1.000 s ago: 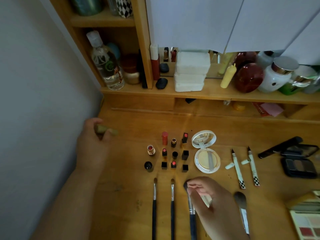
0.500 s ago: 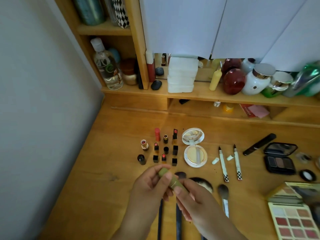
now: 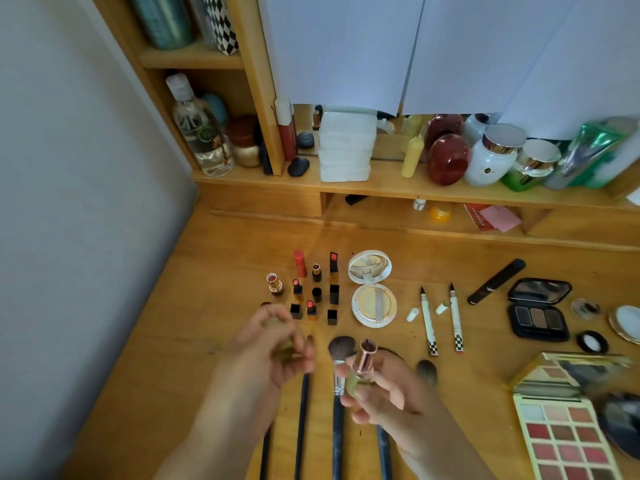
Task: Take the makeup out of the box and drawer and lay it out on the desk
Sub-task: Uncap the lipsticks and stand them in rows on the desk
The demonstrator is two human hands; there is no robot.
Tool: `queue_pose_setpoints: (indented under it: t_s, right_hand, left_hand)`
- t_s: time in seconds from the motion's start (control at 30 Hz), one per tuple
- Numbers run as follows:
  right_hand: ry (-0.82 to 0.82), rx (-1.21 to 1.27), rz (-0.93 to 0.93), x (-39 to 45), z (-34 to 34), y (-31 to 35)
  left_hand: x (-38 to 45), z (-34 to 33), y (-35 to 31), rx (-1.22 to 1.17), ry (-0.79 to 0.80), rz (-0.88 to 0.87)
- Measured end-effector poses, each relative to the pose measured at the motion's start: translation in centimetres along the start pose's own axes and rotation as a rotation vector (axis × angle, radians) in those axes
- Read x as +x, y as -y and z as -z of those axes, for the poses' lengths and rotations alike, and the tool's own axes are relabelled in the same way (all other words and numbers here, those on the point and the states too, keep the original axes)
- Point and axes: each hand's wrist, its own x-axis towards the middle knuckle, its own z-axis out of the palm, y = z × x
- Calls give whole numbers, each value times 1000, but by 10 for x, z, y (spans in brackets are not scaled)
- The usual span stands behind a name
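Note:
My right hand (image 3: 384,393) holds a lipstick base (image 3: 363,367) with an olive-green body and a rose-gold tube, upright above the brushes. Its olive-green cap (image 3: 285,348) is gripped in my left hand (image 3: 273,355), blurred and a short way to the left. Beyond my hands, opened lipsticks and their black caps (image 3: 313,292) stand in rows on the wooden desk (image 3: 221,306). An open white cushion compact (image 3: 372,289) lies to their right. Makeup brushes (image 3: 337,375) lie side by side under my hands, partly hidden.
Two eyeliner pens (image 3: 441,320) with loose caps, a black mascara (image 3: 495,280), an eyeshadow trio (image 3: 538,311) and a big palette (image 3: 564,427) lie to the right. A low shelf (image 3: 398,188) with jars and bottles runs along the back. A grey wall (image 3: 69,202) bounds the left.
My left hand brought the green lipstick from the far left to the middle, my right hand joined it, and the two have now pulled apart, cap left, base right.

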Motion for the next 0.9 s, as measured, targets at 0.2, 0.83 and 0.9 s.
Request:
queue_pose_setpoints:
  t_s: [0.2,0.83,0.9]
  right_hand:
    - [26,-88,80,11,-6,4]
    - [-167,-422,-22,52,-36,-21]
    - [-161,-471,-32,54,-36,-23]
  left_hand:
    - [-24,-8,18,546,185,-152]
    - [77,90,-25,781,-343,-401]
    - [103,96,-18,834,-289,-415]
